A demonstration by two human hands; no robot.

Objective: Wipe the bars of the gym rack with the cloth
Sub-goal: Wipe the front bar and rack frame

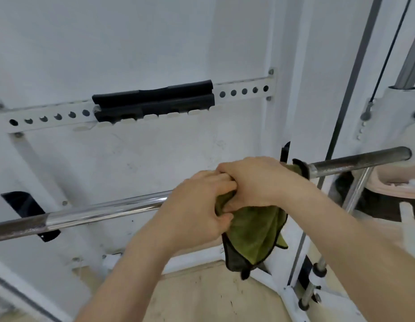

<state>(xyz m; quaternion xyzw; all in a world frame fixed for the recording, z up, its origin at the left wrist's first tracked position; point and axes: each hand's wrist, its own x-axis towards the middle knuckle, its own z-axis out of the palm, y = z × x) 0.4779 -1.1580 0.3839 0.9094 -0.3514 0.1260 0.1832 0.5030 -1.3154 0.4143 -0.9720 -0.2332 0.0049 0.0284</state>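
Both my left hand point(197, 212) and right hand point(255, 182) clamp the olive-green microfibre cloth point(255, 233) around the long chrome steel bar point(104, 211); mid-wipe, next I'd judge sliding leftward.

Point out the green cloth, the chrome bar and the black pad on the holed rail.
green cloth point(255, 231), head view, on its hanging fold.
chrome bar point(104, 211), head view, on its shiny stretch.
black pad point(153, 99), head view, on its middle.

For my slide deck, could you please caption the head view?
Both hands, left hand and right hand, grip a green cloth around the rack's barbell.
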